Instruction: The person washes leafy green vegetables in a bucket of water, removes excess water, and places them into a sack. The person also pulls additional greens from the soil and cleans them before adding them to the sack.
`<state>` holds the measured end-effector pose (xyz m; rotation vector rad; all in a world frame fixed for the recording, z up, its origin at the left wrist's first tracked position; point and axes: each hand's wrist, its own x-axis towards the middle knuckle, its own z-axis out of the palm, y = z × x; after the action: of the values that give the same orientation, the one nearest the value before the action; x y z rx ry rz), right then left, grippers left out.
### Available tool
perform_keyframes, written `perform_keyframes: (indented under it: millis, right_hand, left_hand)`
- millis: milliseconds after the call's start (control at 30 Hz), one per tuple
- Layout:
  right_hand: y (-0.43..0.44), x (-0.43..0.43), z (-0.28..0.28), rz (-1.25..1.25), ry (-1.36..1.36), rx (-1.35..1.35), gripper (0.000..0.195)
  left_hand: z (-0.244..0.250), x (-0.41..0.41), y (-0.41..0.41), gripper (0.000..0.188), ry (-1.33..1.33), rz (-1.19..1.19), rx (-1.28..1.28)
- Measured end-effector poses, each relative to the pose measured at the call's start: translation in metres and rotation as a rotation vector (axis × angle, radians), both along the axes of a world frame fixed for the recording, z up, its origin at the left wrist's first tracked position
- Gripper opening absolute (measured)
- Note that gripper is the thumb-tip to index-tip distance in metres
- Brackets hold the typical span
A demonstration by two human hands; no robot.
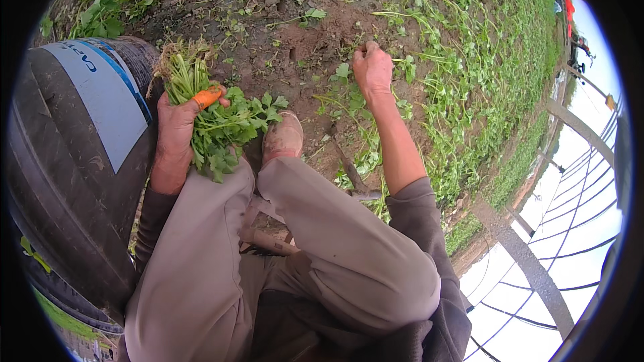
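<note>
My left hand (177, 123) grips a bunch of leafy green celery-like plants (226, 120), with pale stems and soil-flecked roots pointing away from me. An orange finger sleeve (206, 97) covers its thumb. The bunch hangs over my left knee. Farther right, my right hand (373, 68) is low over the bare soil (312, 45), fingertips curled together and pointing down. Whether anything is pinched between those fingertips is hidden. Loose green plants (352, 105) lie just beside and below that hand.
A large black plastic container (75, 161) with a blue-and-white label stands against my left side. Between my legs is a low wooden stool (269, 241). A stick-like tool (349, 166) lies by my right leg. Rows of green plants (463, 85) spread rightward. Greenhouse-like frame bars (523, 256) rise beyond.
</note>
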<state>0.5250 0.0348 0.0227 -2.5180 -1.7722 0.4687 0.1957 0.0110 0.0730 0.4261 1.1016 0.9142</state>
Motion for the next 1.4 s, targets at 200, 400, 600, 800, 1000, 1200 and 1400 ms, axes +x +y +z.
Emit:
perform_keyframes:
  millis: [200,400,600,800,1000,1200,1400]
  right_hand:
    - [0.003,0.002,-0.026,0.054,-0.006,-0.072,0.016]
    - [0.0,0.005,-0.029,0.106,0.054,0.059,0.022]
    - [-0.007,0.01,-0.027,0.434,-0.067,0.011,0.047]
    - [-0.003,0.012,-0.03,0.467,-0.163,-0.085,0.054]
    - [0.009,0.011,-0.023,0.508,-0.259,-0.412,0.051]
    - [-0.003,-0.004,0.007,0.304,-0.21,-0.392,0.05]
    - [-0.003,-0.002,0.001,0.394,-0.284,-0.444,0.046]
  left_hand:
    - [0.001,0.002,-0.002,0.024,-0.024,-0.021,-0.016]
    - [0.002,0.003,-0.002,0.025,0.013,-0.022,-0.024]
    - [0.002,0.003,-0.003,0.025,0.028,-0.023,-0.024]
    - [-0.001,0.002,0.0,0.024,0.034,-0.053,0.017]
    - [0.001,0.003,0.0,0.024,0.026,-0.041,0.016]
    - [0.004,0.008,0.002,0.022,0.008,0.006,-0.032]
    - [0.003,0.01,0.006,0.027,0.039,-0.071,0.017]
